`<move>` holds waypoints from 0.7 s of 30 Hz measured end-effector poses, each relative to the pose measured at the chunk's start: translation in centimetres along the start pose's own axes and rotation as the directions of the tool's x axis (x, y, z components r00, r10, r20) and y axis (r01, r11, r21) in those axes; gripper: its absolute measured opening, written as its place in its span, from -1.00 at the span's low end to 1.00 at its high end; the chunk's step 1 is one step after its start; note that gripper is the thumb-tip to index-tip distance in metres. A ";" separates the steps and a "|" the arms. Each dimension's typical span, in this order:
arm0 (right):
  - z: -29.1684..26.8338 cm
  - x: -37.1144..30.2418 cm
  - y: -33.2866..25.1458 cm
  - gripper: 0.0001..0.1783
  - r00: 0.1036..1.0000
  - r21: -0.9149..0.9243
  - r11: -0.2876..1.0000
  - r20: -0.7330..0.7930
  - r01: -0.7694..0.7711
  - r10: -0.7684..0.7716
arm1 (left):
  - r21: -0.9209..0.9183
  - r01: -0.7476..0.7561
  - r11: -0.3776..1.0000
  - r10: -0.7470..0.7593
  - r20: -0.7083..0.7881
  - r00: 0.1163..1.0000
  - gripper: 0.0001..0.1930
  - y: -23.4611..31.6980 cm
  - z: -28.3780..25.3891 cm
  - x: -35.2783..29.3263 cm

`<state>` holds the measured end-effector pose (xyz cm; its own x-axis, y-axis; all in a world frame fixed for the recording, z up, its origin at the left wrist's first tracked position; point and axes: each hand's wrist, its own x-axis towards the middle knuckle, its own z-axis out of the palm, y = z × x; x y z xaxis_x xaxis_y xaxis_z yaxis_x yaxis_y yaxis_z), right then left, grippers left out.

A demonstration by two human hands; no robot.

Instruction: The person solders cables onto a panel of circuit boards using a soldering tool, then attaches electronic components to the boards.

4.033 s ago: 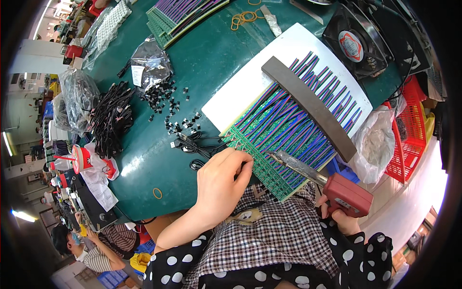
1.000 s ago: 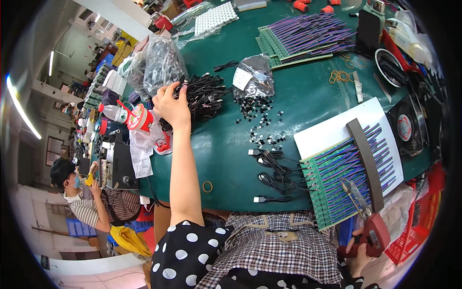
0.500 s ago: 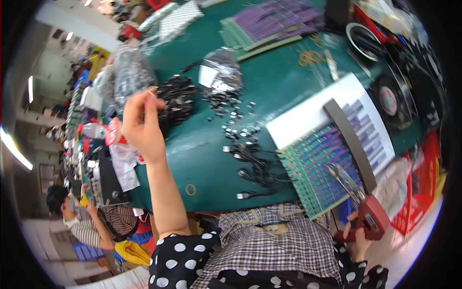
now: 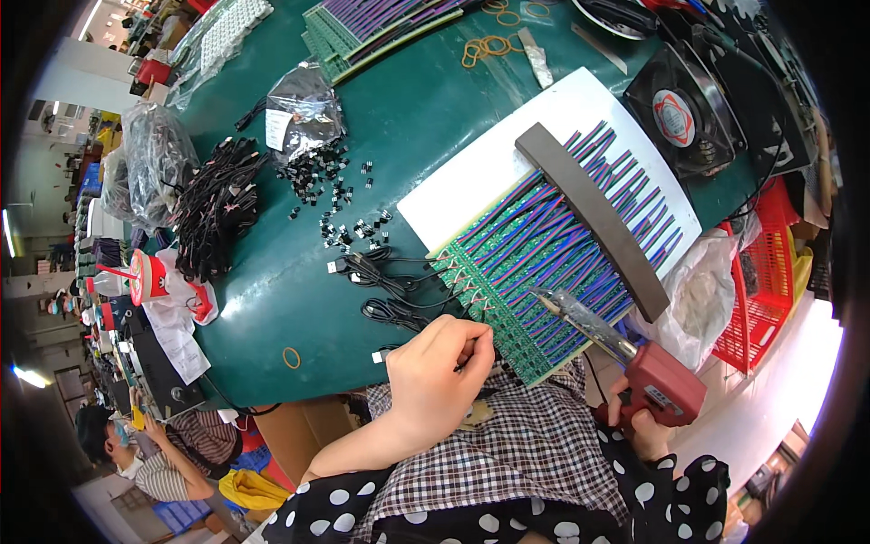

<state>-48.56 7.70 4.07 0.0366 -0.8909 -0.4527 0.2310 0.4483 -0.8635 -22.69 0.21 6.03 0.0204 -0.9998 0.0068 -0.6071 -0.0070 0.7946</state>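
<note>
My left hand [image 4: 439,372] is closed in a pinch beside the near left corner of a green circuit board panel [image 4: 509,349]. A bit of something dark shows at its fingers, too small to name. My right hand [image 4: 643,431] grips a red soldering gun [image 4: 666,385], whose tip points left over the panel. Rows of blue, purple and red wires [image 4: 535,238] lie across the panel, under a dark curved bar [image 4: 594,218]. Several black USB cables [image 4: 385,286] run up to the panel's left edge, close to my left hand.
White paper [image 4: 566,104] lies under the panel. Farther left are small black connectors [image 4: 313,172], a clear bag [image 4: 308,104], and a black cable bundle [image 4: 217,204]. A fan [image 4: 675,118] stands at right, above a red basket [image 4: 761,290]. Another person [image 4: 172,462] sits at lower left.
My left hand has come from beside the black cable bundle down and right to the panel's edge, closed. The view has shifted. My right hand still holds the soldering gun.
</note>
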 end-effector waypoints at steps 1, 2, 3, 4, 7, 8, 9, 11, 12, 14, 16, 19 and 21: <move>0.1 0.2 -0.1 -0.14 1.000 0.010 1.000 0.023 0.007 -0.007 | -0.001 0.004 1.000 -0.004 0.003 1.000 -0.93 0.1 0.2 0.0; 0.1 0.2 0.0 -0.14 0.999 0.020 1.000 0.051 0.013 -0.014 | 0.068 -0.021 0.997 0.023 -0.034 0.999 -0.92 0.1 0.3 0.1; 0.0 0.2 0.1 -0.14 0.998 0.020 1.000 0.055 0.009 -0.010 | 0.137 -0.043 0.990 0.053 -0.070 0.996 -0.91 0.2 0.3 0.2; 0.0 0.1 0.2 -0.14 0.997 0.018 1.000 0.072 -0.007 0.005 | 0.208 -0.063 0.976 0.087 -0.105 0.991 -0.90 0.2 0.3 0.3; -0.3 0.2 0.3 -0.14 0.998 0.020 1.000 0.061 -0.021 0.020 | 0.033 -0.005 0.999 0.006 -0.021 1.000 -0.91 0.8 -2.0 1.2; -0.1 0.1 0.1 -0.14 0.998 0.023 1.000 0.057 -0.016 0.015 | 0.066 -0.043 0.997 0.045 -0.035 0.998 -0.90 1.3 -3.6 1.3; -0.3 0.1 0.1 -0.14 0.998 0.024 1.000 0.056 -0.017 0.015 | 0.033 0.009 0.999 -0.005 -0.122 0.993 -0.89 2.0 -4.7 1.2; -0.9 0.4 0.2 -0.26 0.987 0.046 0.999 0.163 0.003 -0.011 | -0.020 0.004 1.000 -0.007 -0.160 0.987 -0.85 2.6 -6.3 1.7; -0.8 0.5 0.2 -0.26 0.986 0.048 0.999 0.168 0.007 -0.015 | -0.016 0.001 1.000 -0.004 -0.165 0.986 -0.85 2.7 -6.2 2.1; -0.6 0.5 0.1 -0.27 0.993 0.077 0.996 0.112 0.040 -0.049 | -0.297 0.376 0.878 -0.265 0.352 0.898 -0.82 2.9 -5.6 2.9; -0.6 0.5 0.0 -0.27 0.993 0.093 0.995 0.106 0.033 -0.042 | -0.205 0.344 0.916 -0.244 0.397 0.885 -0.84 0.4 -3.6 2.9; -0.5 0.3 0.1 -0.28 0.996 0.108 0.994 0.084 0.024 -0.033 | -0.281 0.419 0.863 -0.293 0.397 0.870 -0.85 -2.2 -2.5 3.1; -0.5 0.3 0.1 -0.29 0.996 0.107 0.994 0.080 0.023 -0.032 | -0.346 0.499 0.795 -0.338 0.432 0.836 -0.87 -2.8 -3.0 2.6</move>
<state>-49.01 7.48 3.71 0.1072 -0.9079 -0.4053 0.3347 0.4168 -0.8451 -18.56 -2.28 5.68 -0.1211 -0.8426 -0.5247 -0.1976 -0.4976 0.8446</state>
